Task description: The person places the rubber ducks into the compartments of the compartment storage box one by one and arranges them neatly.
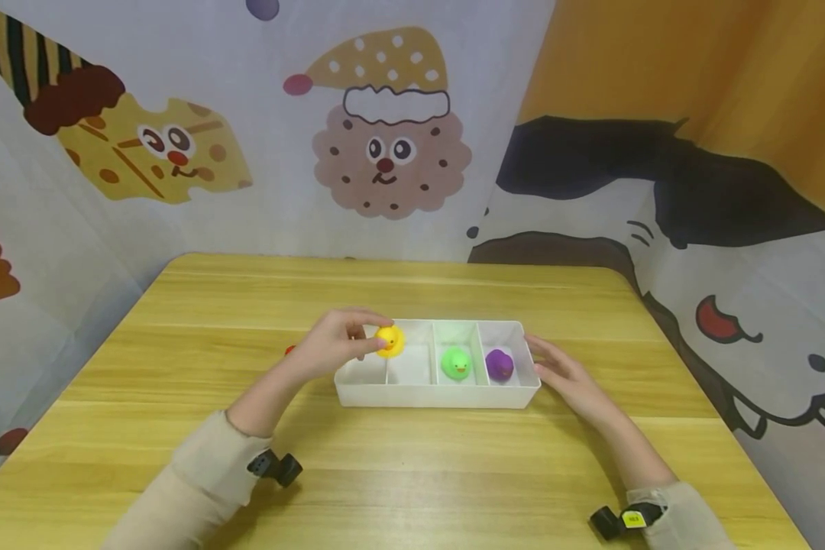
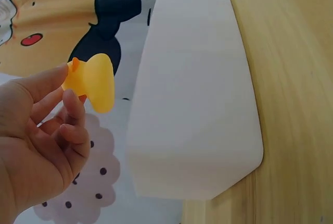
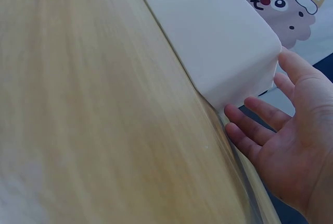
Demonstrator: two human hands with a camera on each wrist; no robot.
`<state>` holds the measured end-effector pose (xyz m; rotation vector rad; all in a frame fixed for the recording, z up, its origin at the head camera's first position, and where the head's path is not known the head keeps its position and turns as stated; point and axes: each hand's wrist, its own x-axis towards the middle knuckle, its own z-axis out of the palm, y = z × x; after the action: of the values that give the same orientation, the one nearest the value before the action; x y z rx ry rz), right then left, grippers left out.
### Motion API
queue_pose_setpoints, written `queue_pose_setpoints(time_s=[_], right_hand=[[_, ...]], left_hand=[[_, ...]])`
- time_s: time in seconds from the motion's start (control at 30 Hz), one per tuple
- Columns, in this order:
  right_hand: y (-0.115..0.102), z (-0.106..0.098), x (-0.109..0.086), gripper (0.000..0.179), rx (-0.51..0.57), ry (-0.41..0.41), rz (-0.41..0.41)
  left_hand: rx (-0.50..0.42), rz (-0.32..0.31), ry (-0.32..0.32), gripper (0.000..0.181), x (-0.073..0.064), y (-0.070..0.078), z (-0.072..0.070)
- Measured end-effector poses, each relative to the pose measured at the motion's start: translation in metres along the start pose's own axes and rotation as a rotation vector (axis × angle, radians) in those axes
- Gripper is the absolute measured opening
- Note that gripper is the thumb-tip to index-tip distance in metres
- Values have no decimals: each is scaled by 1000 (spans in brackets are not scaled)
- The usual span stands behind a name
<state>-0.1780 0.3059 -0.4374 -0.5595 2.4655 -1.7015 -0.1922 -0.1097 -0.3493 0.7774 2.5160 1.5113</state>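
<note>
On the wood-grain table (image 1: pixel 399 466), the white four-compartment tray (image 1: pixel 433 396) is touched at its right end by the loosely spread right hand (image 1: pixel 569 376), while, well apart, by the left hand (image 1: pixel 330 344) a yellow toy duck (image 1: pixel 395 341) is pinched above the left compartments, green duck (image 1: pixel 457 363) and purple duck (image 1: pixel 499 365) nestled rightward.
</note>
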Motion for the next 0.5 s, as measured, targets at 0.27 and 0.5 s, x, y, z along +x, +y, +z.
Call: queue_pose_setpoints(time_s=[0.27, 0.5], right_hand=[[0, 0, -1, 52, -14, 1, 2], [-1, 1, -1, 52, -25, 13, 29]], left_hand=[[-24, 3, -52, 28, 12, -4, 11], [-28, -10, -95, 28, 20, -13, 16]])
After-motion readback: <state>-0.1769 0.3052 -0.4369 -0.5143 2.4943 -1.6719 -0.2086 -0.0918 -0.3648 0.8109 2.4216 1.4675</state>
